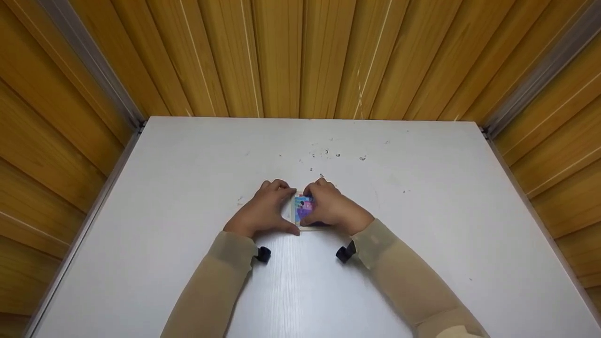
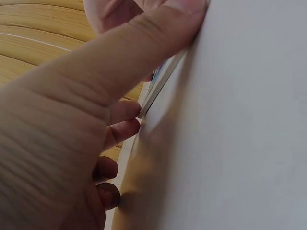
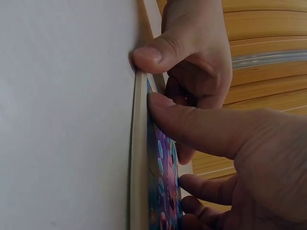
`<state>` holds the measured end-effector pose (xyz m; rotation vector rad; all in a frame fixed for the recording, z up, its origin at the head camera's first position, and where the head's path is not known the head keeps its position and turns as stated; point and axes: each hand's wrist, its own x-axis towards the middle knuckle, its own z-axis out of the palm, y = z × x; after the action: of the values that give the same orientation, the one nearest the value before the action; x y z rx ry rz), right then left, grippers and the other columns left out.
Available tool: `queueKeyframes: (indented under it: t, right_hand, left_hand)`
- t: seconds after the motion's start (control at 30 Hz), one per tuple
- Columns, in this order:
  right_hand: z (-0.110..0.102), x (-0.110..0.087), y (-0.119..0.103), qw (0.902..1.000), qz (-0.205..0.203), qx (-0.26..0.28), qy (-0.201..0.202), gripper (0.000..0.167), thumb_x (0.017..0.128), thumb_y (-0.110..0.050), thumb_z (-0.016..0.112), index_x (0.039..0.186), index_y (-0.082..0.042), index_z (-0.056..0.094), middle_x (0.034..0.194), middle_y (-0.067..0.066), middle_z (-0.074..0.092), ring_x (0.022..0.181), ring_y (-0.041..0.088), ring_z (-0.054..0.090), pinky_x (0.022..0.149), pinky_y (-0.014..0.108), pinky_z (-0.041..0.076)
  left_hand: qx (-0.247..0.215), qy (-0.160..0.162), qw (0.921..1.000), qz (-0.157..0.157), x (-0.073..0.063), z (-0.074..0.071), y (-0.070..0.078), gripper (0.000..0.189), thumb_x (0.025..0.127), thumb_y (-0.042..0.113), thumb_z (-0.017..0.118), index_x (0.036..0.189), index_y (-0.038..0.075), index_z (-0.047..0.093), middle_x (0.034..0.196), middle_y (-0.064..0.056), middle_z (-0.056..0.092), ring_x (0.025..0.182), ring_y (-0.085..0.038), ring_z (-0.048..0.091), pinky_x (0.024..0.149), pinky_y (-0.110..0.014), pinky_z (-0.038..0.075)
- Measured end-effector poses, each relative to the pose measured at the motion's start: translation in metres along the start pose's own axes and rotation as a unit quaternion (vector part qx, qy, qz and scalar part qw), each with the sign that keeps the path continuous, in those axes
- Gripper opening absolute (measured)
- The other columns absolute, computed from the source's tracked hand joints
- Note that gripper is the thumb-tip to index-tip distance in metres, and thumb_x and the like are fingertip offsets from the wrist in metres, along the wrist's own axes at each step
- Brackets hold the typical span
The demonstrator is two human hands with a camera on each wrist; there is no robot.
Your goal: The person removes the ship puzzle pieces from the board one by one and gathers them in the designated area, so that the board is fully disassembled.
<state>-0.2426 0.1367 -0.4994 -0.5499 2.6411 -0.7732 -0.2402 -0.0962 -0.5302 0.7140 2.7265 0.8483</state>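
A small flat picture board with a pale wooden rim and a colourful print in blue, purple and pink lies on the white table. My left hand holds its left end, thumb at the near corner and fingertips at the far one. Over the right part of the board arches my right hand, hiding much of the print. In the right wrist view its thumb rests on the print just inside the near rim, while the other fingers bend around the far side.
The white table bears scattered dark marks beyond the hands. Yellow wood-look panels rise behind and at both sides, with grey metal posts at the corners. Each wrist carries a small black camera.
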Motion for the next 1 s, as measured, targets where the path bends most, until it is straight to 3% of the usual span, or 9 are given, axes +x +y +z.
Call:
queueKeyframes:
  t: [0.3, 1.0]
  right_hand:
    - [-0.002, 0.001, -0.003, 0.9998, 0.012, 0.013, -0.011, 0.075, 0.083, -0.026, 0.102, 0.143, -0.002, 0.065, 0.143, 0.019, 0.058, 0.131, 0.036, 0.054, 0.117, 0.052, 0.049]
    - [0.001, 0.005, 0.006, 0.9995, 0.011, 0.028, -0.013, 0.086, 0.08, -0.029, 0.104, 0.148, -0.004, 0.058, 0.146, 0.02, 0.056, 0.134, 0.039, 0.054, 0.123, 0.057, 0.046]
  left_hand:
    - [0.038, 0.013, 0.9986, 0.033, 0.003, -0.001, -0.004, 0.12, 0.066, 0.067, 0.105, 0.162, 0.008, 0.062, 0.155, -0.01, 0.06, 0.134, -0.032, 0.049, 0.125, -0.048, 0.044]
    - [0.026, 0.012, 0.9994, 0.017, 0.0, -0.001, -0.001, 0.119, 0.064, 0.064, 0.107, 0.16, 0.01, 0.064, 0.154, -0.005, 0.06, 0.134, -0.029, 0.047, 0.124, -0.046, 0.045]
